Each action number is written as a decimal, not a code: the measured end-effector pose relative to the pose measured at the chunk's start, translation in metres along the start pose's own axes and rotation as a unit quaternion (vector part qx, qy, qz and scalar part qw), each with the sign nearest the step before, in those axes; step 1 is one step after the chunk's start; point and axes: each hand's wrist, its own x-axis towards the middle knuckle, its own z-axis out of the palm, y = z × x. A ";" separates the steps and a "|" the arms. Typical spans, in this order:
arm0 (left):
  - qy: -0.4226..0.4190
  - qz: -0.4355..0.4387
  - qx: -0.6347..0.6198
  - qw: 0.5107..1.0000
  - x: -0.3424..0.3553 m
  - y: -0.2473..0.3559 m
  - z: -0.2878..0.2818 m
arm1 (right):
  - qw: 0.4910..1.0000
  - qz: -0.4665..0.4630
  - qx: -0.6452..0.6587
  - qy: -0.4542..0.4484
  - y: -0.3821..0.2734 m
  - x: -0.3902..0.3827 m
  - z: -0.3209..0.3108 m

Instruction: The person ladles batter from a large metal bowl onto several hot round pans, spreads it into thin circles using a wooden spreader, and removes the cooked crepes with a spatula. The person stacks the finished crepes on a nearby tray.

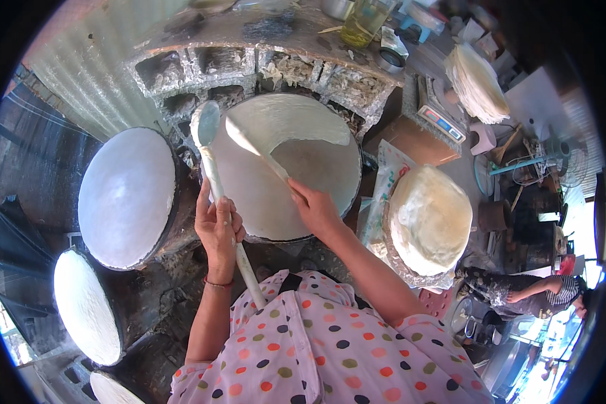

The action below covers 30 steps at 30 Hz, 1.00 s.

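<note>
The left hand (220, 225) is closed around the handle of a long ladle (213, 172), one finger pointing up along the shaft. The right hand (314, 210) is closed on the near end of a thin, flat stick (262, 155), with no gap showing between fingers and wood. The ladle slants upward, its round bowl (207, 122) at the left edge of a large round griddle (269, 214) and its lower end close against the front of the polka-dot shirt (303, 353). The stick reaches out over the griddle, its far end at the left part of a pale, curved sheet (296, 114) that covers the upper portion of the griddle's surface. Whether the stick's tip lies on the sheet or under it cannot be told.

Just left of this griddle stands a second one (124, 198), coated smooth and whitish; a third (86, 306), bright white, sits nearer the person, with part of another white disc (114, 389) below it. On the right, a thick stack of round, pale sheets (429, 219) rests beside a plastic bag (389, 176). Beyond are a scale (442, 123) and another pale stack (477, 84). Behind the griddle runs a row of rough concrete blocks (225, 62), with a jar of yellowish liquid (365, 23) above. Another person (528, 296) is at the far right.
</note>
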 end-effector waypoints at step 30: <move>0.181 0.026 0.004 0.983 -0.058 0.003 -0.005 | 0.980 -0.153 -0.049 -0.117 0.040 0.038 -0.095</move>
